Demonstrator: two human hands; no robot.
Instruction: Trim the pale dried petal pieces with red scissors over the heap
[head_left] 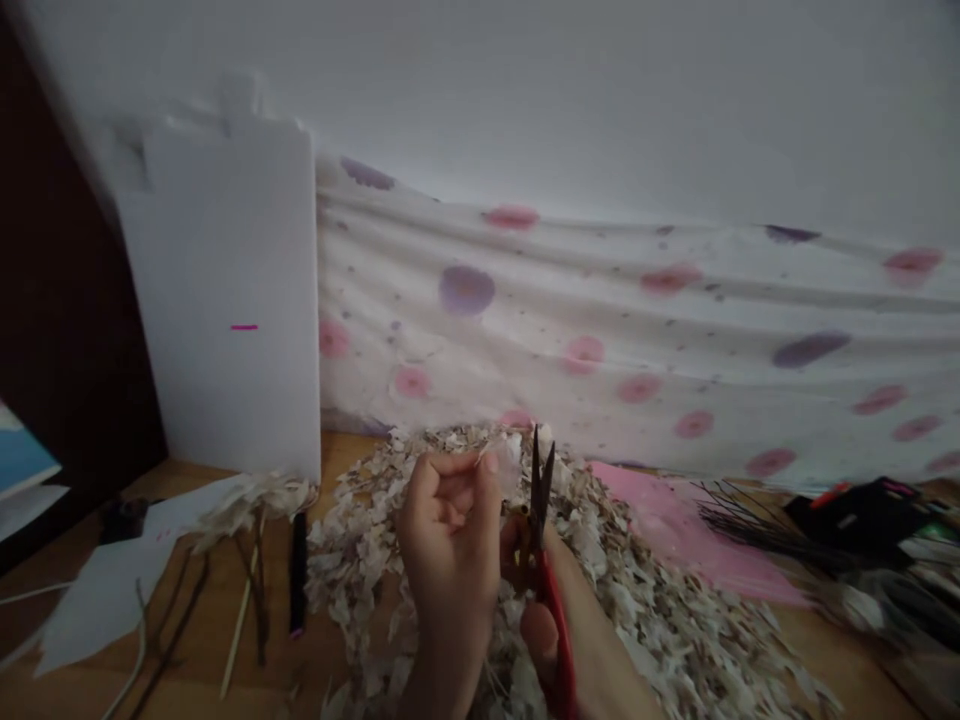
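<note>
Near the middle of the head view, my left hand is closed in a pinch. Between its thumb and index finger sits a thin, whitish, translucent petal. My right hand grips a pair of scissors with red handles. Their dark blades point upward, slightly parted, just right of the petal. Part of the right hand is hidden behind the left hand and the scissors. Under and around both hands spreads a large heap of dried whitish petals on the wooden table.
A white foam board stands at the left, in front of a floral cloth. Stems with pale petals, a black marker and white paper lie left. Pink sheeting and dark thin sticks lie right.
</note>
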